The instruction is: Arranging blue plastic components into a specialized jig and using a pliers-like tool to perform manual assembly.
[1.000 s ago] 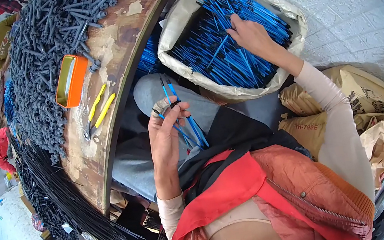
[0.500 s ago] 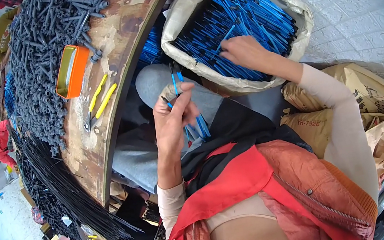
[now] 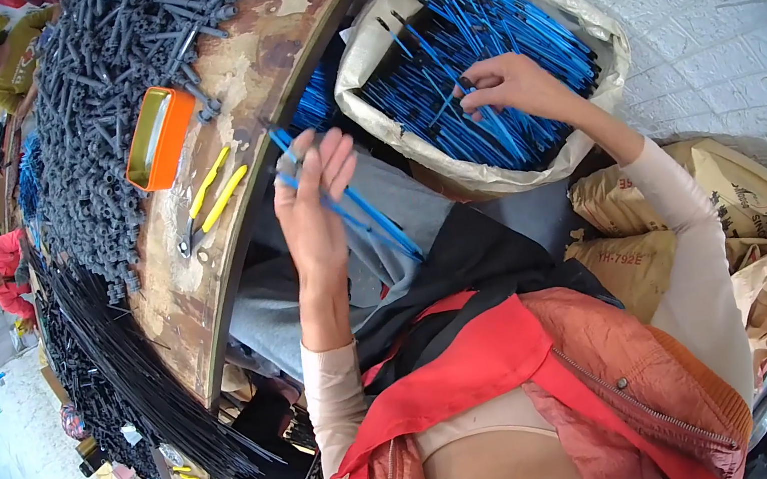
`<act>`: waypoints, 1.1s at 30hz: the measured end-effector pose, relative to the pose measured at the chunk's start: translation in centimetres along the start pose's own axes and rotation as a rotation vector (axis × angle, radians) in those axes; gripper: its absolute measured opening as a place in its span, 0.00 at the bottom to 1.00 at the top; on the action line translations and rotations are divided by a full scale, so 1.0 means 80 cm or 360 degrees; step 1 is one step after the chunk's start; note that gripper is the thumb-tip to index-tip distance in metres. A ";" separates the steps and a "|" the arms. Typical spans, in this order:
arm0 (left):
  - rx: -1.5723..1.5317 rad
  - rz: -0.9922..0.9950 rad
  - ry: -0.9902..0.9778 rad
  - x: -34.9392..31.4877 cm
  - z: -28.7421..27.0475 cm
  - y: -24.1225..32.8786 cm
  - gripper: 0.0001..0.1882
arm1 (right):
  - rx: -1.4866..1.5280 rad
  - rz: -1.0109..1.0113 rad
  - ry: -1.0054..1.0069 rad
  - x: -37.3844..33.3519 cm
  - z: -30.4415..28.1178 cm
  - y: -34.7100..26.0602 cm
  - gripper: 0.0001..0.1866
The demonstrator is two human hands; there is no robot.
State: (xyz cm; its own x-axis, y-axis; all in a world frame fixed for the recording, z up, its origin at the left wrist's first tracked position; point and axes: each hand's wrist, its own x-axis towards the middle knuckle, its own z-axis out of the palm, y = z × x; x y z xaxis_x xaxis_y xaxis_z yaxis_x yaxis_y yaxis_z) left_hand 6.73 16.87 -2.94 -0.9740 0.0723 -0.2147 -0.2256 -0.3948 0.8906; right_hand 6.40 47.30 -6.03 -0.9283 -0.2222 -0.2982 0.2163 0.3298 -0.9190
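My left hand [image 3: 312, 185], just off the table edge, holds several thin blue rods [image 3: 371, 224] with black ends. These rods slant from above the fingers down toward my lap. Something grey wraps one of its fingers. Over a pale open sack [image 3: 352, 60] my right hand [image 3: 513, 92] pinches a blue rod at its black end. Its fingertips are partly lost against the rods behind. Inside the sack, a dense heap of similar blue rods [image 3: 533, 42] lies mostly pointing the same way, some sticking up at the far left.
The worn wooden table [image 3: 249, 69] on my left bears a pile of grey plastic parts [image 3: 94, 115], an orange box [image 3: 169, 138], yellow-handled pliers [image 3: 222, 197] and long black strands [image 3: 125, 364]. Brown paper sacks [image 3: 626, 265] stand at my right. Several people sit beyond the table.
My left hand has shifted left toward the table edge, its fingers straighter and the rods now slanting. My right hand has risen slightly to the right, with a rod at its fingertips.
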 end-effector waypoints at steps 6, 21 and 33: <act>-0.0018 0.0201 -0.0246 0.009 0.088 0.014 0.14 | -0.0225 -0.0563 0.0116 -0.027 0.041 -0.096 0.13; 0.0391 0.0751 0.0174 -0.015 0.097 0.075 0.05 | -0.0110 -0.1028 0.0306 -0.020 0.093 -0.139 0.13; 0.0186 -0.0028 -0.0512 -0.093 0.060 0.111 0.10 | -0.1446 -0.0175 0.1069 0.026 -0.007 0.075 0.22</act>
State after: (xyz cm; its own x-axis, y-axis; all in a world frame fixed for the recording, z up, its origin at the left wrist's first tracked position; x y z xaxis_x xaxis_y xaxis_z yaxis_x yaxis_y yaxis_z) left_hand 11.86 17.21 8.50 -0.9223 0.3706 -0.1094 -0.2249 -0.2847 0.9319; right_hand 5.60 49.31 -12.07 -0.9623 0.1559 0.2227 0.0781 0.9433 -0.3226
